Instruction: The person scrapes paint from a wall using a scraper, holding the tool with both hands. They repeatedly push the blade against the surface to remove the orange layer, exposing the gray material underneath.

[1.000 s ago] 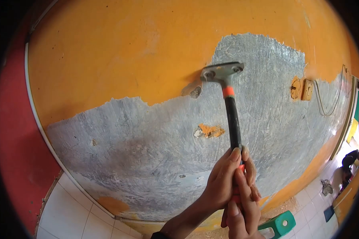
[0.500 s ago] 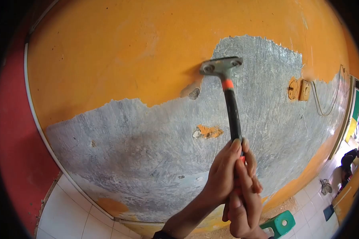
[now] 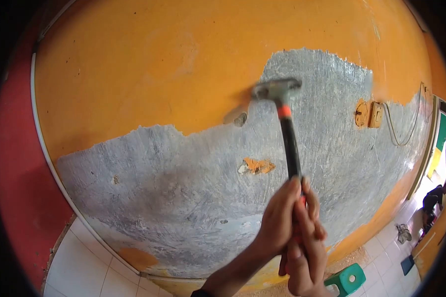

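Observation:
A long-handled scraper (image 3: 291, 143) with a black shaft and red bands rises in front of the wall. Its broad, motion-blurred metal head lies by the ragged paint border, over the bared grey patch (image 3: 198, 183) and close to the orange paint (image 3: 148, 74). My left hand (image 3: 278, 215) is wrapped round the upper grip, thumb along the shaft. Lower down, my right hand (image 3: 306, 252) closes round the handle's end, its fingers against the left hand. Most of the grip is hidden by the fingers, and the blade's contact with the wall cannot be made out.
An orange-smeared switch box (image 3: 376, 115) with a dangling cable (image 3: 398, 138) is on the wall at right. A green stool (image 3: 349, 278) stands on the tiled floor below. A person (image 3: 433, 198) is low down near the bright doorway. A red wall (image 3: 20, 173) borders the left.
The scraper's head has dropped slightly and is now blurred. Both hands keep their grip, a little lower in view. The wall features have shifted only slightly.

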`<state>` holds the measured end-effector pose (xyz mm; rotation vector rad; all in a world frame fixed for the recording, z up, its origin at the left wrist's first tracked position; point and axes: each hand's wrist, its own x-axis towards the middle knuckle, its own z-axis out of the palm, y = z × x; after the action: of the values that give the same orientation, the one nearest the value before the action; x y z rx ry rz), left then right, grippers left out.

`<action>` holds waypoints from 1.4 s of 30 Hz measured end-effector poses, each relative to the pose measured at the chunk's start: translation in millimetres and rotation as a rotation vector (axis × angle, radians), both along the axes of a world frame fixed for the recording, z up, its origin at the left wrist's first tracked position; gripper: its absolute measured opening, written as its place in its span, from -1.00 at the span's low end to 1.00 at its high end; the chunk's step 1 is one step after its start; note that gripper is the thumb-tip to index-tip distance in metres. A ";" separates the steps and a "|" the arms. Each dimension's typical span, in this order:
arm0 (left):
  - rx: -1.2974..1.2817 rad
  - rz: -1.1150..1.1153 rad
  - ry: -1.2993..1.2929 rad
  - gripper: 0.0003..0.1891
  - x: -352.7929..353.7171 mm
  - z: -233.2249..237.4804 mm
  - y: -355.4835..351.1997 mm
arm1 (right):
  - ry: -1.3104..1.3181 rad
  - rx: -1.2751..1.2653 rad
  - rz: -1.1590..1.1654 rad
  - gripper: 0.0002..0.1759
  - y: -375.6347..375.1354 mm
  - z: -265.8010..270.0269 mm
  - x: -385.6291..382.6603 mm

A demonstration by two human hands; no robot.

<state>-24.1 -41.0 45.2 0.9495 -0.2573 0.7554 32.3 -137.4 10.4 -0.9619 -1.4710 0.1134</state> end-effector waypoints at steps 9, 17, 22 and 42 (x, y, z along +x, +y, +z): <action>-0.031 0.006 -0.024 -0.71 4.2 15.9 -3.0 | 0.160 -0.115 0.096 -0.27 -5.8 22.2 -3.1; -0.024 0.008 -0.040 -0.71 11.5 20.9 -2.3 | 0.176 -0.161 0.127 -0.27 -5.3 25.1 8.6; -0.031 0.007 -0.014 -0.70 12.5 8.7 -6.5 | 0.219 -0.179 0.080 -0.30 -16.1 20.6 -0.8; -0.031 0.043 -0.076 -0.72 24.0 24.9 -1.4 | 0.034 -0.039 0.123 -0.32 -4.8 32.5 23.7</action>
<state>-0.1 -42.4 70.1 0.9007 -0.2915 0.8334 56.0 -142.2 42.9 -0.8965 -1.5006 0.2472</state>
